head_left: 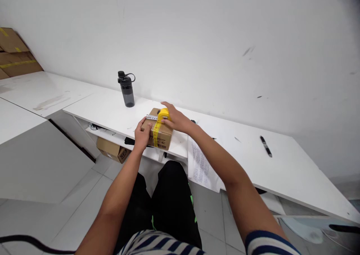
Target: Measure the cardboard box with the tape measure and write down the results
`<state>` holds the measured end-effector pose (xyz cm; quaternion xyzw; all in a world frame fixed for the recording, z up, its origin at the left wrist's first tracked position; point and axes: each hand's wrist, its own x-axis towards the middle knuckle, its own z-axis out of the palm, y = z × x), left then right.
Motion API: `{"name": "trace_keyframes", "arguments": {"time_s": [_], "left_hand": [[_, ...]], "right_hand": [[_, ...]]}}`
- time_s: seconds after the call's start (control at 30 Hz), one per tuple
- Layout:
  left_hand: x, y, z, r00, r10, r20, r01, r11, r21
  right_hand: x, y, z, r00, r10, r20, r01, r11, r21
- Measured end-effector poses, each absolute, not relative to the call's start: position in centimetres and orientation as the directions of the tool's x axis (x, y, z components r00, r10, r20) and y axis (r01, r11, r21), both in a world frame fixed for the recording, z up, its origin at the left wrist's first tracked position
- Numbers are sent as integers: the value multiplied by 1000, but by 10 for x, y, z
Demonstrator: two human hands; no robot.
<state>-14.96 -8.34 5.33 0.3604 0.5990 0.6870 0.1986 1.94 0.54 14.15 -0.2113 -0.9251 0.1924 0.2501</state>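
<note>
A small cardboard box (163, 137) sealed with yellow tape sits at the near edge of the white desk (242, 153). My right hand (176, 120) rests on the box's top and grips a yellow tape measure (164, 114). Its metal blade (152, 117) runs left along the top edge of the box. My left hand (142, 133) is closed on the box's left corner and pins the blade's end there.
A dark grey water bottle (126, 89) stands behind the box to the left. A black marker (266, 146) lies far right on the desk. A printed sheet (201, 165) hangs over the desk edge. Another cardboard box (112, 150) sits under the desk, and flattened cartons (14, 52) lean at far left.
</note>
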Motion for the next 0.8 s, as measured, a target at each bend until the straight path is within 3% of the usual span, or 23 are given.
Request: {"name": "trace_keyframes", "arguments": {"time_s": [0.2,0.8], "left_hand": [[-147,-82,54,-672,716,188,83,-179,980],[-153,-77,47,-661,719,214,113,-187,976]], "right_hand": [[94,-3,126,-681,666,304,413,693,-591],[103,-8,116,-620,718,317,441,653,-616]]}}
